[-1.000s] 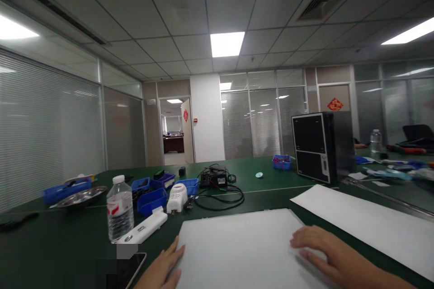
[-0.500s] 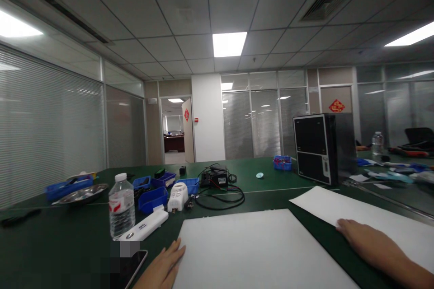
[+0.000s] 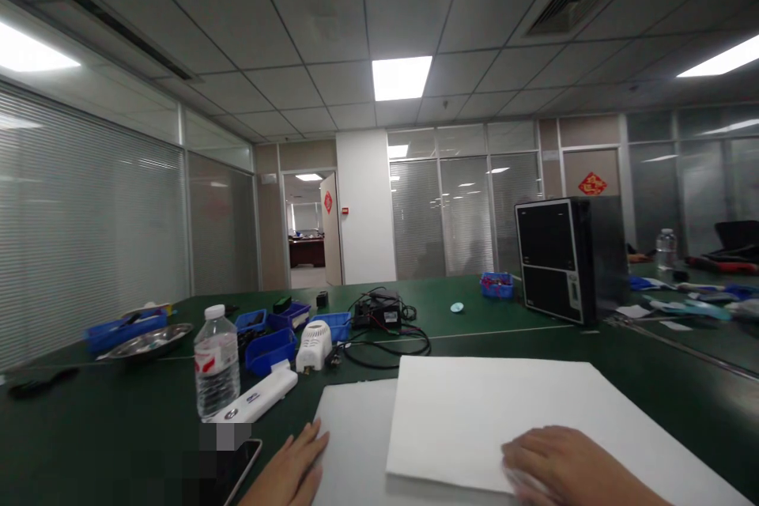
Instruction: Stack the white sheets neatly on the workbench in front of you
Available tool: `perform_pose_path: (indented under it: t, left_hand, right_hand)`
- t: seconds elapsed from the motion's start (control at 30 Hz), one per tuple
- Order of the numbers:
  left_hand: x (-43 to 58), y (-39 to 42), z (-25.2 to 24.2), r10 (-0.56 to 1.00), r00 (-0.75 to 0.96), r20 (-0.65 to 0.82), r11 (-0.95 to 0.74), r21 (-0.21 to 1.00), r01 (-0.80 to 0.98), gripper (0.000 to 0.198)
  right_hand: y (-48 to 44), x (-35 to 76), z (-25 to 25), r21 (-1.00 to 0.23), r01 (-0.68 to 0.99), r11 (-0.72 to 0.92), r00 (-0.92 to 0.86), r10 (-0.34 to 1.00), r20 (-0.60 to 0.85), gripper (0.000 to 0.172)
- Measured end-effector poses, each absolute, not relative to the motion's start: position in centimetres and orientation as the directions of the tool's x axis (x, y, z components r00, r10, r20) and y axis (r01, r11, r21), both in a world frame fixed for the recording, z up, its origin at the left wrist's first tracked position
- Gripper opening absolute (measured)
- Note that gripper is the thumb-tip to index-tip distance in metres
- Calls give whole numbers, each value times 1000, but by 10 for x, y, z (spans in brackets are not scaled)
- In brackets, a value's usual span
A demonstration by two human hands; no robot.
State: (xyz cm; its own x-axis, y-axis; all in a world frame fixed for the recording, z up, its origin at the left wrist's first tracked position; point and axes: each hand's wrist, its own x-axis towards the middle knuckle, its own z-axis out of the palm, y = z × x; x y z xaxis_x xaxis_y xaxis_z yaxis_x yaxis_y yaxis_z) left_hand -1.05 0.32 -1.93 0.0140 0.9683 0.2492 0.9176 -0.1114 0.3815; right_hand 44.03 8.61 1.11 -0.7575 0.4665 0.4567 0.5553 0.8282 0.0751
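Note:
A white board or sheet (image 3: pixel 353 419) lies flat before me on the green table. My left hand (image 3: pixel 290 466) rests at its left edge, fingers stretched out and slightly apart. A second white sheet (image 3: pixel 474 403) overlaps its right part, set askew, with its left end over the lower one. My right hand (image 3: pixel 557 462) grips this upper sheet by its near edge; the fingertips are a little blurred and the thumb is hidden. A phone (image 3: pixel 240 470) lies left of my left hand, partly covered by a blurred patch.
Left of the boards stand a water bottle (image 3: pixel 217 364) and a long white device (image 3: pixel 258 395). Beyond are blue bins (image 3: pixel 269 352), a white plug-in unit (image 3: pixel 314 345), black cables (image 3: pixel 409 344) and a metal plate (image 3: pixel 151 341). A computer case (image 3: pixel 569 261) stands at the back right.
My right hand has moved left with the second white sheet, which lay apart on the right and now overlaps the lower one. My left hand stays at the lower sheet's edge.

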Motion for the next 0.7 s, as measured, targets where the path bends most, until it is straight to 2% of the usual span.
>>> perform_pose_path:
  t: [0.07,0.13,0.23,0.4,0.57,0.7]
  left_hand:
    - [-9,3,-17,976,7,218,-90,370,925,49]
    - [-7,1,-15,981,0,196,-73,367,927,49]
    - [-5,-2,-12,979,-5,205,-74,380,922,48]
    - [-2,-3,-7,980,-3,198,-76,393,917,50]
    - [-1,0,-7,984,-10,180,-61,383,922,52]
    - [-6,2,-15,976,-12,219,-74,379,922,53]
  right_hand:
    - [86,444,14,88,577,812,-751,485,448,31]
    - [94,453,13,85,676,732,-688,585,429,34]
    - [103,464,9,14,751,660,-626,705,335,40]
    - [90,457,21,-123,646,753,-724,656,214,43]
    - [62,439,48,-255,606,754,-749,648,135,46]
    - [40,427,67,-266,602,753,-761,642,95,49]
